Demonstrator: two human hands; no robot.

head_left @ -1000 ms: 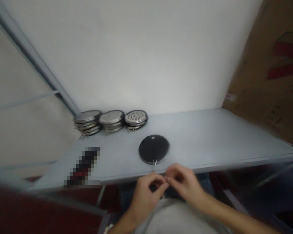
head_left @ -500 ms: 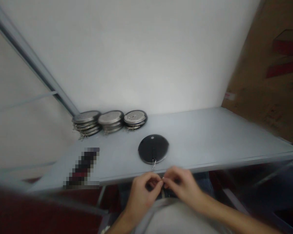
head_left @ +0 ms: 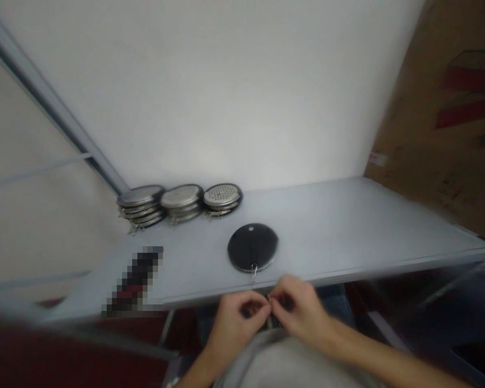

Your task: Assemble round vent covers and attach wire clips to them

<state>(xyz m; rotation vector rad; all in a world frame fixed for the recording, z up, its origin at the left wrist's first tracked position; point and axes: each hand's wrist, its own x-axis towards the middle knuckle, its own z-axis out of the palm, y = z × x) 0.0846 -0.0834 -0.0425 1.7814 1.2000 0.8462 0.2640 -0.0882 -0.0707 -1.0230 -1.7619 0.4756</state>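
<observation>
My left hand (head_left: 241, 318) and my right hand (head_left: 301, 307) meet fingertip to fingertip in front of the table's near edge. Both are closed in a pinch. A tiny shiny bit shows between the fingertips, too small and blurred to name. Just beyond my hands, a round black disc (head_left: 253, 245) lies flat on the table, with a pale spot on its far side. A thin metal wire loop (head_left: 254, 269) sticks out from its near edge toward me.
Along the back of the grey table (head_left: 327, 226) stand three stacks of round metal-faced discs: left (head_left: 141, 205), middle (head_left: 181, 202) and right (head_left: 223, 196), the right one perforated on top. A pixelated dark object (head_left: 135, 280) lies front left. Cardboard (head_left: 440, 134) stands at right.
My right hand's fingers have shifted slightly at the pinch, and both hands stay together. The view has moved a little; the discs on the table have not moved.
</observation>
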